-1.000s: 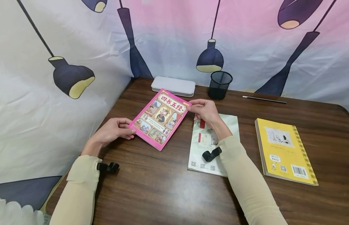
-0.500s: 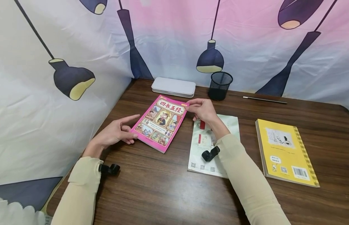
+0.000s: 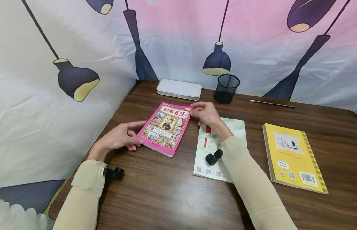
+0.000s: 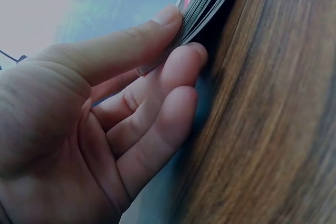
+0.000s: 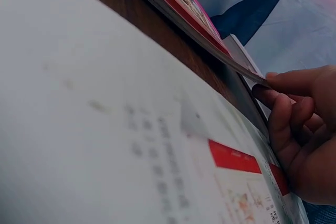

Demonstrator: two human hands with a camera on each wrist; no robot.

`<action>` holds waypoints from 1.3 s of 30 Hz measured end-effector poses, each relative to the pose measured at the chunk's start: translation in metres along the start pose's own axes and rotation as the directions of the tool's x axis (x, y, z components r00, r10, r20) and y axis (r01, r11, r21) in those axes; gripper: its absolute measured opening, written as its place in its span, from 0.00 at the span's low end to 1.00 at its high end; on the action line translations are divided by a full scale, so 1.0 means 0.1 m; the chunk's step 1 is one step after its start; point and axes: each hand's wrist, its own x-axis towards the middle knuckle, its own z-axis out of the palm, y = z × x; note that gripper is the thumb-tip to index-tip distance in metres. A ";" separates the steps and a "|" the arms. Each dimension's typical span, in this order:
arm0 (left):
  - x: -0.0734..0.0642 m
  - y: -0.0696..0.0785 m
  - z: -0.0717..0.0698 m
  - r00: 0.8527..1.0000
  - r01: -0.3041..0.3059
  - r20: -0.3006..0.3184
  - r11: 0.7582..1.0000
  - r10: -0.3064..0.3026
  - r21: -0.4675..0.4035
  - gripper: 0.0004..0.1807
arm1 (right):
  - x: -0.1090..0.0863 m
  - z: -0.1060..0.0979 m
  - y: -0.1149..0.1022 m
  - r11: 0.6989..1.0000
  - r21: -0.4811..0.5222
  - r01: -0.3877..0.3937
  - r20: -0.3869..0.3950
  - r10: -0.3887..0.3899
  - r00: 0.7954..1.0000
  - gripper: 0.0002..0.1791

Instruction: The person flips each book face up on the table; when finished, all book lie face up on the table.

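Note:
A pink-bordered picture book (image 3: 167, 125), cover up with red Chinese characters, lies at a slant at the left of the table. My left hand (image 3: 117, 137) pinches its near left corner, thumb on top, forefinger stretched along the left edge. In the left wrist view the thumb (image 4: 167, 16) presses the page edges and the other fingers curl below, close to the wood. My right hand (image 3: 207, 114) pinches the far right corner between thumb and forefinger. That corner bends up a little in the right wrist view, where the book (image 5: 202, 40) shows its edge.
Under my right forearm lies a pale green book (image 3: 208, 163), partly hidden. A yellow book (image 3: 293, 156) lies farther right. Along the back are a white case (image 3: 179, 88), a black mesh pen cup (image 3: 226, 89) and a thin pencil (image 3: 272, 104). A curtain hangs behind the table (image 3: 161, 191).
The pink book's far edge has come down and toward me, and the book has turned slightly. My left forefinger has straightened along its edge; the right hand keeps its pinch.

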 end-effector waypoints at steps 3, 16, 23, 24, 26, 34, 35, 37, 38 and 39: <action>0.00 0.00 0.01 1.000 -0.001 0.009 1.000 0.001 0.002 0.48 | 0.00 0.00 -0.01 1.000 -0.018 -0.004 0.029 0.004 1.000 0.21; -0.02 0.02 0.00 1.000 0.024 0.016 0.999 -0.025 0.047 0.49 | 0.03 -0.04 0.03 0.998 -0.051 0.022 0.089 -0.018 0.996 0.25; -0.03 0.01 0.01 0.999 0.035 0.006 0.997 -0.036 0.074 0.50 | 0.05 -0.03 0.01 0.995 -0.088 0.039 0.101 -0.030 0.994 0.25; -0.03 0.01 0.01 0.999 0.035 0.004 0.996 -0.035 0.079 0.50 | 0.05 -0.03 0.00 0.994 -0.101 0.042 0.099 -0.032 0.995 0.25; -0.03 0.02 0.01 0.999 0.037 -0.001 0.995 -0.037 0.091 0.50 | 0.06 -0.02 -0.01 0.990 -0.133 0.047 0.098 -0.034 0.995 0.25; -0.02 0.03 0.02 0.999 0.040 -0.017 0.991 -0.038 0.128 0.49 | 0.05 0.00 -0.03 0.978 -0.202 0.052 0.066 -0.039 0.997 0.25; -0.01 0.02 0.02 0.999 0.041 -0.020 0.991 -0.038 0.131 0.48 | 0.05 0.00 -0.04 0.977 -0.206 0.056 0.065 -0.044 0.997 0.25; -0.02 0.02 0.03 0.999 0.038 -0.020 0.991 -0.036 0.132 0.49 | 0.05 0.01 -0.04 0.975 -0.212 0.061 0.065 -0.048 0.997 0.25; -0.02 0.01 0.03 0.999 0.037 -0.020 0.990 -0.034 0.133 0.49 | 0.05 0.02 -0.03 0.975 -0.214 0.062 0.066 -0.049 0.997 0.24; -0.03 0.01 0.03 0.999 0.038 -0.020 0.990 -0.035 0.134 0.49 | 0.05 0.03 -0.03 0.975 -0.215 0.063 0.066 -0.050 0.997 0.24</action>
